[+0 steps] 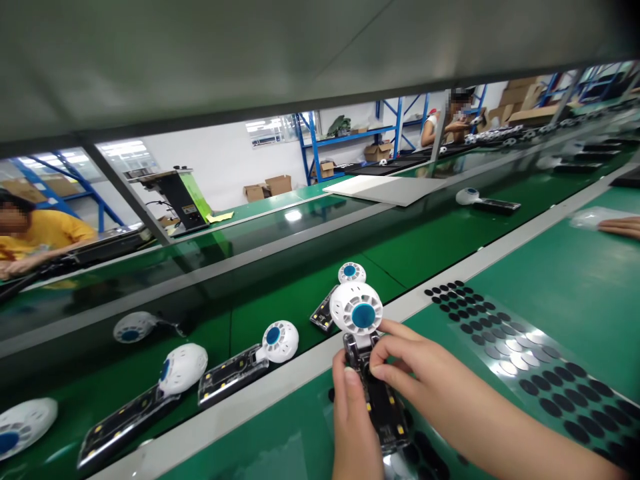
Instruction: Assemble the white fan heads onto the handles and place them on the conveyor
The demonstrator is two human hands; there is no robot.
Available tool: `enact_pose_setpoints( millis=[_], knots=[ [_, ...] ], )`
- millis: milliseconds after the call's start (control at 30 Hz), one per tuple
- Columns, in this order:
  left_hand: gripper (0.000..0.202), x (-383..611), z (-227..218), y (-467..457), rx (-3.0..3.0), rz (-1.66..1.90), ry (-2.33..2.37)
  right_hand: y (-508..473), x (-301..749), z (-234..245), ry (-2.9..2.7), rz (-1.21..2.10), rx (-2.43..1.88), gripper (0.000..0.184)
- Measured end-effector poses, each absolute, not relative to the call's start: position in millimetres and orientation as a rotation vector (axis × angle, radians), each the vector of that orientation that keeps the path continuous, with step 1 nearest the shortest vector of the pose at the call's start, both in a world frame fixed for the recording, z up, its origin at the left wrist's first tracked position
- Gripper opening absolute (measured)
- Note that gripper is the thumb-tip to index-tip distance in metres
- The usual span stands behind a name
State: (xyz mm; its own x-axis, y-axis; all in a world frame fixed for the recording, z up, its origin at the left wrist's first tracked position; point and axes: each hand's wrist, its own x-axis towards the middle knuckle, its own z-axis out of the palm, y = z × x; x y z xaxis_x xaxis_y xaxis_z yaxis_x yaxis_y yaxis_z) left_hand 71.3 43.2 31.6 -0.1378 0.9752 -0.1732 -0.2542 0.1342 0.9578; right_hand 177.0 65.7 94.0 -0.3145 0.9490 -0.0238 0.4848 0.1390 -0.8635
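Observation:
In front of me, tilted upright, is a device with a round, slotted white head [356,308], a blue disc at its centre, and a flat black body [387,417] in a clear casing. My left hand [353,420] is wrapped around the left side of this body. The fingers of my right hand [415,363] are closed on it just below the head, with thumb and index finger pressed near the neck. Whether a small part sits under those fingertips, I cannot tell. Beneath and beside my hands lies a clear sheet of round black stickers [537,383].
On the green conveyor [425,247] lie several similar devices [235,373], one directly behind the held one. A metal rail [280,380] separates conveyor and bench. Another person's hand [620,227] rests at right. Two people work across the line. A grey panel [250,60] hangs overhead.

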Motion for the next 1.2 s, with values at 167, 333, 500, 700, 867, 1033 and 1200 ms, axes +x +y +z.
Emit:
enact_pose_setpoints(
  millis=[167, 333, 500, 700, 867, 1033, 1200],
  knots=[
    [0.05, 74, 34, 45, 0.742, 1.304, 1.138, 63, 174, 93, -1.835, 1.076, -1.425, 0.019],
    [0.05, 75, 29, 46, 0.7, 1.353, 1.169, 61, 172, 92, -1.767, 1.096, -1.435, 0.019],
    [0.051, 77, 32, 46, 0.637, 1.37, 1.084, 60, 173, 89, -1.798, 1.086, -1.486, 0.017],
    [0.044, 74, 33, 44, 0.635, 1.314, 1.044, 60, 172, 85, -1.826, 1.03, -1.495, 0.018],
    [0.054, 73, 25, 43, 0.659, 1.339, 1.137, 59, 173, 82, -1.87, 0.957, -1.492, 0.017],
    [0.061, 75, 20, 43, 0.629, 1.388, 1.21, 59, 171, 74, -1.885, 0.843, -1.453, 0.019],
    [0.064, 72, 20, 43, 0.638, 1.383, 1.289, 61, 168, 64, -1.746, 0.862, -1.456, 0.011]
  ],
)
